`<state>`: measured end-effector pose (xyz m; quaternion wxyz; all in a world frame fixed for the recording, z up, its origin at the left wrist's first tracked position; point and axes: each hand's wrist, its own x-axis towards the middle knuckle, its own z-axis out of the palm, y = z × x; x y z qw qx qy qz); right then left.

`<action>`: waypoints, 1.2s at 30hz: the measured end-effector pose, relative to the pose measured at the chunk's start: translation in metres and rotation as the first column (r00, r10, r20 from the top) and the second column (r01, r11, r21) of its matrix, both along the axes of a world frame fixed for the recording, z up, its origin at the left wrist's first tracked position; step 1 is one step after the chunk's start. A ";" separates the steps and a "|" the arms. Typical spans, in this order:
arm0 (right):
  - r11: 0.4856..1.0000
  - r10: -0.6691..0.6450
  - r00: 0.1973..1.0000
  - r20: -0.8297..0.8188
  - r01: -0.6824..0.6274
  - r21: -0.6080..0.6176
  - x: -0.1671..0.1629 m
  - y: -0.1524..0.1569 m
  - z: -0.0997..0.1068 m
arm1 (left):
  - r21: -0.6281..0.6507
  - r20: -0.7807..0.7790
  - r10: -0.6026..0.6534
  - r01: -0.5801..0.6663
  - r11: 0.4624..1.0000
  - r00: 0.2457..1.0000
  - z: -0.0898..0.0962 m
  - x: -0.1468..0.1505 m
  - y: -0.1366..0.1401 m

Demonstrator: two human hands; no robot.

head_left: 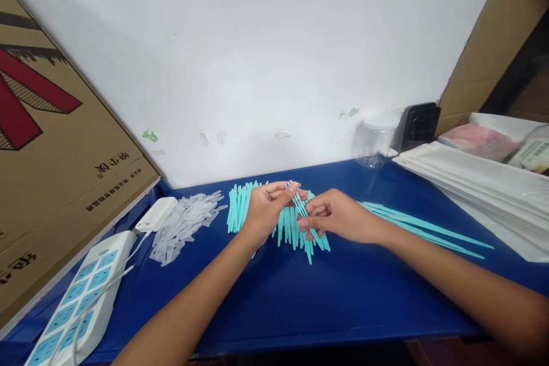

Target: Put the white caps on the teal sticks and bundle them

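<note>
On the blue bench (266, 303), a turquoise strip pile (289, 227) is partly hidden by both hands. Above it, a few slim turquoise strips (301, 210) are pinched, upper ends by the left hand (269, 206), lower by the right hand (334, 216); if either pinch is slackened, strips could be dropped and mixed in. Exact count cannot be made out.

Blue desk (343, 291), and turquoise strips (240, 206) are spread midway across, longer strips (412, 218) laid toward the right edge; translucent slips (184, 226) are heaped near the left, a clear jar (377, 140) set by the far edge.
</note>
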<state>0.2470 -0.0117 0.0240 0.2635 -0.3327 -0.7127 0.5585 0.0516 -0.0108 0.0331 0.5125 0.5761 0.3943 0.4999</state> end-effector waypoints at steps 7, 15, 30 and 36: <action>1.000 0.006 1.000 -0.023 -0.007 -0.028 -0.002 -0.002 0.003 | -0.014 0.032 -0.006 0.007 1.000 0.999 0.000 -0.001 0.001; 0.999 0.045 0.999 -0.030 -0.046 -0.021 0.001 0.000 0.000 | -0.005 0.081 0.018 -0.018 1.000 0.997 0.000 -0.008 0.009; 0.997 0.031 0.999 -0.040 -0.034 -0.064 -0.001 -0.002 0.000 | 0.029 0.064 0.059 -0.061 0.998 0.996 0.002 -0.011 0.012; 0.999 0.033 0.999 -0.027 -0.035 -0.040 -0.001 -0.002 0.000 | 0.020 0.065 0.056 -0.057 0.998 0.996 0.002 -0.011 0.012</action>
